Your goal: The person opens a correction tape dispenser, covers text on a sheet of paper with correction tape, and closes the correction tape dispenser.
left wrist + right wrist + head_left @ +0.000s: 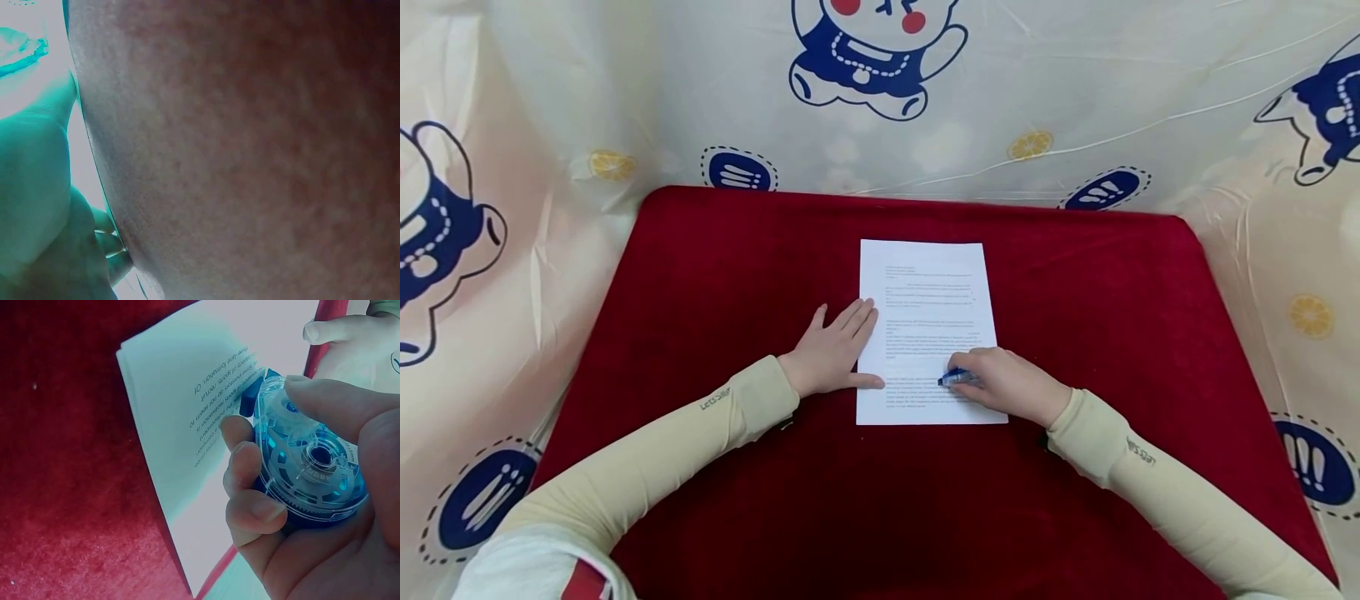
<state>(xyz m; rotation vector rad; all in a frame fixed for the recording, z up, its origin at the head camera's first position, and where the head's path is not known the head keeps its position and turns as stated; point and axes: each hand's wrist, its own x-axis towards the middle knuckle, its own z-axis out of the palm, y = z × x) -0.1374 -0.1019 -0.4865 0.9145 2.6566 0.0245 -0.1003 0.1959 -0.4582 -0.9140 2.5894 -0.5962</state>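
A printed sheet of paper (921,254) lies on the red cloth, its text broken by blank white gaps. My left hand (831,352) rests flat with fingers spread, fingertips and thumb over the paper's left edge. In the left wrist view, part of that hand (37,181) shows at the left side. My right hand (1017,385) holds a blue, see-through correction tape (312,456) over the lower right part of the text. In the right wrist view, thumb and fingers curl round its round body, with the blue tip (250,403) pointing at the printed lines.
The red cloth (737,250) covers the table on all sides of the paper. A pale curtain (685,75) with cartoon prints stands round the back and both sides. Out-of-focus surface (250,137) fills most of the left wrist view.
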